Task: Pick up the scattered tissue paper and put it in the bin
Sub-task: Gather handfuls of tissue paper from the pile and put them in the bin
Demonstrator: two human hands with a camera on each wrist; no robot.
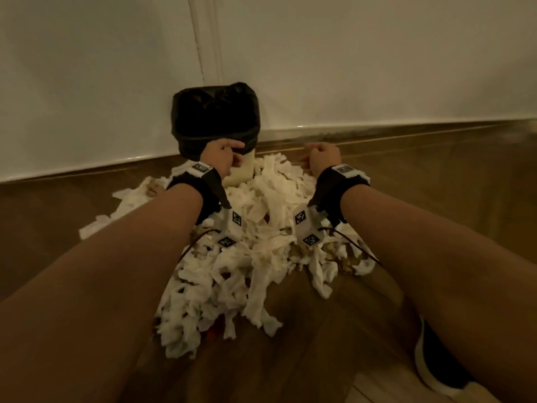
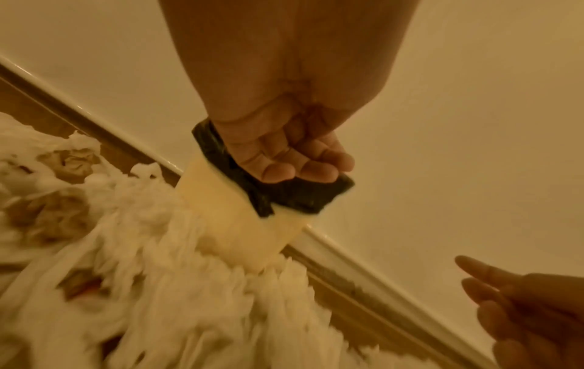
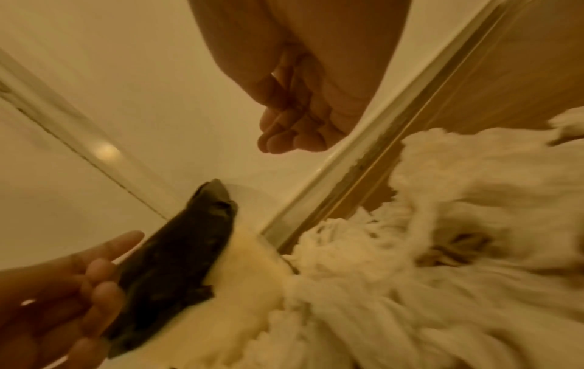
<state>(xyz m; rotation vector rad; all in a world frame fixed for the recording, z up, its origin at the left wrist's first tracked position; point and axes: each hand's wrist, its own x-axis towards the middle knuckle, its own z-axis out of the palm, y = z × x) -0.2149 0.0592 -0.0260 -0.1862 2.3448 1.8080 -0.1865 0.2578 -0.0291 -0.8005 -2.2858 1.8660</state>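
Left hand [image 1: 222, 157]: fingers curled over the bin [image 1: 215, 119] rim's black liner.
Right hand [image 1: 323, 158]: loosely curled, holding nothing.
Tissue paper [image 1: 258, 242]: heaped on the floor [image 1: 58, 216], 6 o'clock of the bin.

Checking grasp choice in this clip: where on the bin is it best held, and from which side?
Judging by its pose, the near rim: the bin leans its open mouth toward the person, backed by the wall. The left hand already curls over that liner-covered edge from the front; the tissue paper buries the base.
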